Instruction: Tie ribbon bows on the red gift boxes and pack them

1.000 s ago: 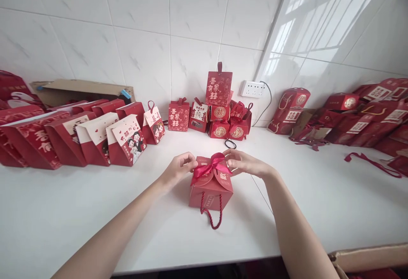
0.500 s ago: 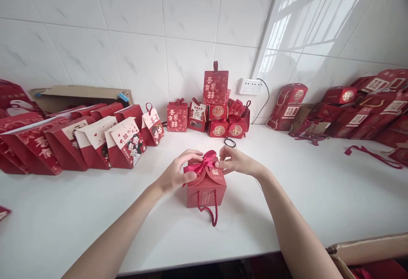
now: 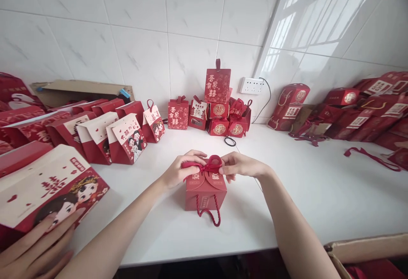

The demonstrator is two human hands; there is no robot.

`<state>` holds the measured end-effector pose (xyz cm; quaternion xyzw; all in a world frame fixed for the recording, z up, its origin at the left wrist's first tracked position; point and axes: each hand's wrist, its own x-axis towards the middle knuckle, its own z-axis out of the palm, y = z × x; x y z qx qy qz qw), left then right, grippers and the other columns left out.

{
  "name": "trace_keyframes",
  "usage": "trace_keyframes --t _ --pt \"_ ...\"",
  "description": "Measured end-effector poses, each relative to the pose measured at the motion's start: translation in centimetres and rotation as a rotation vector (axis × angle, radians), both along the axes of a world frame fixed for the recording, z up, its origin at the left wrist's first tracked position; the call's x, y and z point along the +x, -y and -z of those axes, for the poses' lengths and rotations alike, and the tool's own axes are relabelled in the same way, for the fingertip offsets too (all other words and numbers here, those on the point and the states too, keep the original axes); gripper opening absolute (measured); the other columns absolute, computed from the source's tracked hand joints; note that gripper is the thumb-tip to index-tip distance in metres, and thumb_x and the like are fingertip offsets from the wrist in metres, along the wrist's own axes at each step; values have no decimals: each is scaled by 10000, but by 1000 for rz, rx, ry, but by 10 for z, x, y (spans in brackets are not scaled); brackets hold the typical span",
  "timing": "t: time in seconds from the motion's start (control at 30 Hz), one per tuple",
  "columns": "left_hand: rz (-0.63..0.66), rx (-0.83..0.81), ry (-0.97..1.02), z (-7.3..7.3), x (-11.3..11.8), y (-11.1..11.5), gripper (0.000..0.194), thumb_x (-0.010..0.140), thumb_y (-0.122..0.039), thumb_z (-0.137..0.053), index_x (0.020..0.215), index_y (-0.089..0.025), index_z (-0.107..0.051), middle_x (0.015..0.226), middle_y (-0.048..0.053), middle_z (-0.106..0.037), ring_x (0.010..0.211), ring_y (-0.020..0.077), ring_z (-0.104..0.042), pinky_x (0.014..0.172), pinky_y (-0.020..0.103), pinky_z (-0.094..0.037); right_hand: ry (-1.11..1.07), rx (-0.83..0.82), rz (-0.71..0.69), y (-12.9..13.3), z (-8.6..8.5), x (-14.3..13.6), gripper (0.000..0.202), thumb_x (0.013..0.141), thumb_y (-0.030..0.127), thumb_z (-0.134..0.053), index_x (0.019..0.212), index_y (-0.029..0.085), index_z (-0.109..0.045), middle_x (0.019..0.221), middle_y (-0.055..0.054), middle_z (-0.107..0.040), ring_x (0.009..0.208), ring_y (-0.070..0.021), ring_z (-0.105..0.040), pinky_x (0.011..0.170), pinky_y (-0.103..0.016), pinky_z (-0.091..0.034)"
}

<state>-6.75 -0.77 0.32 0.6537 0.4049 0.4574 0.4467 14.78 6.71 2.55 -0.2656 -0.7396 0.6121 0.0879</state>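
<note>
In front of me on the white table stands a red gift box (image 3: pixel 205 197), with gold lettering on its curved top flaps and a twisted red cord handle (image 3: pixel 208 215) hanging down its near side. A red ribbon bow (image 3: pixel 212 165) lies across the top. My left hand (image 3: pixel 179 169) pinches the bow's left part between thumb and fingers. From the other side my right hand (image 3: pixel 239 166) grips the right part, its thumb against the ribbon. Parts of the ribbon are hidden behind the fingers.
Another person's hand (image 3: pixel 41 245) holds a cream-and-red gift box (image 3: pixel 54 190) at the left. Printed gift boxes (image 3: pixel 127 139) line the left side. Stacked red boxes (image 3: pixel 218 85) stand by the wall near a power strip (image 3: pixel 251 85). A cardboard box (image 3: pixel 369 247) sits front right.
Both my hands have closed on the ribbon, which is now drawn out sideways. Another person's hand with a cream-and-red box has come in from the left.
</note>
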Motion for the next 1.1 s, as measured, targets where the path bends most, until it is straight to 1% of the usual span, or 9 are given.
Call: trace_keyframes --t 0.13,0.47,0.53,0.67,0.73,0.8,0.87,0.97,1.1 --pt "2 -20 14 1 1 -1 171 661 -209 -574 757 -168 -709 1158 96 -543 1119 275 -500 987 379 -363 4 3 -51 2 0 3 341 707 442 -690 684 135 -545 504 65 -485 455 -52 -481 449 -183 -343" --pt "-4 4 63 5 2 -1 197 659 -261 -616 792 -152 -712 1117 120 -572 1110 290 -508 989 398 -360 -26 -21 -142 -2 3 4 393 649 490 -723 630 135 -556 512 35 -551 483 -66 -481 514 -212 -378" --pt "-8 -3 63 2 1 0 235 658 -272 -631 845 -148 -700 1125 121 -576 1102 287 -515 963 385 -377 -30 -30 -144 -3 3 5 405 635 501 -729 611 140 -547 506 31 -558 479 -70 -478 523 -219 -380" --pt "2 -82 51 -2 -12 -1 395 662 -296 -675 1036 -185 -614 979 73 -647 943 250 -576 831 354 -435 -40 -39 -136 -4 4 6 410 619 497 -744 603 144 -536 532 27 -573 502 -75 -497 535 -220 -378" --pt "-31 -85 13 -4 -21 -2 355 661 -290 -700 994 -203 -614 902 45 -654 867 223 -573 771 317 -435 -46 -44 -137 -5 6 7 401 627 485 -745 611 142 -537 541 27 -574 512 -75 -506 540 -216 -379" --pt "-51 -82 -42 -6 -30 -2 199 682 -307 -695 834 -192 -639 805 32 -641 761 187 -548 689 276 -416 -53 -50 -132 -6 8 7 396 632 477 -746 618 143 -534 549 29 -572 516 -74 -509 543 -216 -383" --pt "-4 -126 -100 -9 -36 -1 180 733 -350 -653 715 -171 -647 702 33 -620 657 156 -504 616 255 -380 -55 -51 -126 -7 10 7 396 630 478 -747 629 143 -534 557 30 -572 522 -76 -514 549 -219 -389" --pt "90 -189 -141 -12 -39 3 235 772 -366 -619 717 -148 -686 694 52 -635 624 149 -492 595 247 -357 -52 -38 -134 -8 12 7 425 618 517 -740 649 143 -540 568 26 -573 527 -83 -514 558 -229 -396" --pt "112 -208 -119 -15 -36 5 204 758 -332 -640 763 -140 -708 697 46 -642 617 138 -492 590 233 -354 -52 -2 -123 -6 10 6 473 674 599 -654 627 145 -528 556 13 -568 501 -80 -487 555 -236 -385"
